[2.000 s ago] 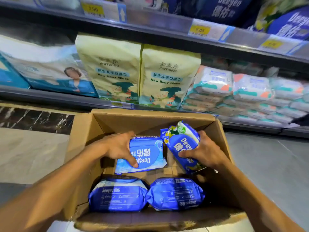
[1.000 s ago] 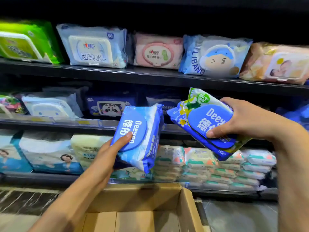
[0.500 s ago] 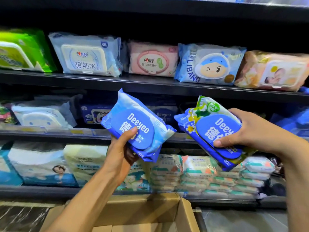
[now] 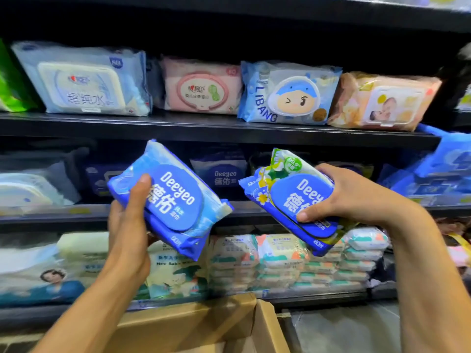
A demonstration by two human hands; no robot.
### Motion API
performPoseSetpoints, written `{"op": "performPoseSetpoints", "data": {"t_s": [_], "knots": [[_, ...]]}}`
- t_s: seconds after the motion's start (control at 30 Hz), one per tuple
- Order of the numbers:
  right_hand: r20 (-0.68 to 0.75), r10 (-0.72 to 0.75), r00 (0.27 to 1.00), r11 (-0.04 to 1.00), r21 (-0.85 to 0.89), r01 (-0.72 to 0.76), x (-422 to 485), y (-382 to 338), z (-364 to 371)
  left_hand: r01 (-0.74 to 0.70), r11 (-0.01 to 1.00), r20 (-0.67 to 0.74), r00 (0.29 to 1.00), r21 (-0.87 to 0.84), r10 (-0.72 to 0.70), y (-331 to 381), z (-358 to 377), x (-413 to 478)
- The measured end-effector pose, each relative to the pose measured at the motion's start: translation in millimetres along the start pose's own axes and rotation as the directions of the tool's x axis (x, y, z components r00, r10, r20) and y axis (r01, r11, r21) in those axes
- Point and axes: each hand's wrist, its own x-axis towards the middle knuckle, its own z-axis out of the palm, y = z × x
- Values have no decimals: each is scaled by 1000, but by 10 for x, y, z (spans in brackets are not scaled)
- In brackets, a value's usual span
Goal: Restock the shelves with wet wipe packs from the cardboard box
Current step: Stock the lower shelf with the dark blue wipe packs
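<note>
My left hand grips a blue and white Deeyeo wet wipe pack, held tilted in front of the middle shelf. My right hand grips a second Deeyeo pack with green and flower print, also tilted, to the right of the first. Behind the two packs, in the dark middle shelf, stands another Deeyeo pack. The cardboard box lies below, only its far rim and flap showing; its inside is out of view.
The upper shelf carries several packs: pale blue, pink, a LIBANG pack and an orange one. The lower shelf holds stacked small packs and yellow baby wipes bags. Blue packs crowd the right.
Both hands lifted a pack each out of the box up to shelf height. The left pack turned lid-forward and rose slightly; the view tilted up from the box to the shelves.
</note>
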Motion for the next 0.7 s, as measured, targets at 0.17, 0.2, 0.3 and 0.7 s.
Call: {"op": "performPoseSetpoints", "data": {"t_s": [0.17, 0.2, 0.3, 0.7], "knots": [[-15, 12, 1000, 1000, 21, -12, 29, 78, -27, -76, 994, -35, 996, 82, 79, 78, -116, 114], [-15, 11, 1000, 1000, 23, -11, 37, 88, -28, -88, 990, -32, 995, 107, 92, 94, -140, 111], [-17, 15, 1000, 1000, 23, -15, 53, 110, -30, -119, 978, 5, 993, 173, 120, 114, -213, 98], [-18, 37, 999, 999, 22, -37, 34, 117, -37, 49, 998, -119, 991, -39, -54, 182, -155, 169]]}}
